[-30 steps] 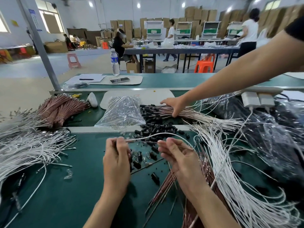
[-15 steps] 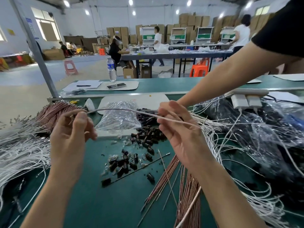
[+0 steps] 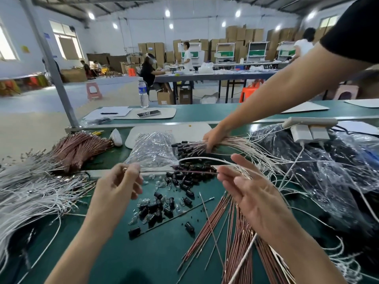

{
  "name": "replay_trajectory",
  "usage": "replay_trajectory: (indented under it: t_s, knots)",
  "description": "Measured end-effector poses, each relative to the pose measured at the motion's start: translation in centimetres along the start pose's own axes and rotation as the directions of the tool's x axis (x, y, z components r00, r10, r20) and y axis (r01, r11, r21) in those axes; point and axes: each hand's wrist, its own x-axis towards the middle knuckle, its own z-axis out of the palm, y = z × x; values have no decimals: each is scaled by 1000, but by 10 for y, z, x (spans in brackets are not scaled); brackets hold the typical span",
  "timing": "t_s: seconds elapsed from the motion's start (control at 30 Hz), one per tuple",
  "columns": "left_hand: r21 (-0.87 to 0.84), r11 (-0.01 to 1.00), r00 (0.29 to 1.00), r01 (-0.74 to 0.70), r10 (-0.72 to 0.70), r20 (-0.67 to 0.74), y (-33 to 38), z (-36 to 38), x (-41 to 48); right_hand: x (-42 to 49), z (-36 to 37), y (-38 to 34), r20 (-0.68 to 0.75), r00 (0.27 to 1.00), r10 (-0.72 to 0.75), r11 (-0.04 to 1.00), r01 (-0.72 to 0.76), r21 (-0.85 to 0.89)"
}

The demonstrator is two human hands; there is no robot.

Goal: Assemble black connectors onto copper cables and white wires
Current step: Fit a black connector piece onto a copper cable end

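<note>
White wires (image 3: pixel 30 191) heaped at 9 o'clock. Left hand (image 3: pixel 117 187): fingers pinch a small piece, too small to identify. Black connectors (image 3: pixel 180 181) lie scattered mid-surface (image 3: pixel 143 253). Right hand (image 3: pixel 252 193): fingers released, white wire (image 3: pixel 205 158) arcing past their tips. Another person's hand (image 3: pixel 213 138) covers the copper cables (image 3: pixel 231 141) at 1 o'clock.

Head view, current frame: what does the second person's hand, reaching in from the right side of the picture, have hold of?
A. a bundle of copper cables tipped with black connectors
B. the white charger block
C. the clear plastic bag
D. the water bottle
A: the second person's hand has its fingers wrapped over a bundle of copper cables lying on the bench, with black connectors at the cable ends.
</note>
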Motion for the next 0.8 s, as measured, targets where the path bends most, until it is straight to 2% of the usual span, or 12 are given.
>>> replay_trajectory:
  t_s: [0.07,0.17,0.27,0.43,0.53,0.67,0.8]
  knots:
    - [14,1000,1000,20,-20,14,-4,-1,1,2,-4,-1,8,1000,3,1000,-3,-21]
    - [31,999,999,41,-42,32,-11,-3,3,11,-4,3,-130,991,32,999,-36,-30]
    - [79,994,996,75,-79,47,-23,-4,9,23,-9,13,-258,962,91,991,-114,-77]
    - [121,980,984,156,-165,69,-46,-3,19,41,-21,27,-348,919,187,948,-261,-181]
    - [167,969,974,180,-200,109,-55,5,25,54,-31,27,-391,905,165,964,-232,-131]
    - [175,966,959,190,-221,176,-57,23,39,68,-49,22,-415,903,114,993,-120,13]
    - [231,962,942,147,-207,264,-53,51,67,88,-65,13,-468,883,34,998,-5,64]
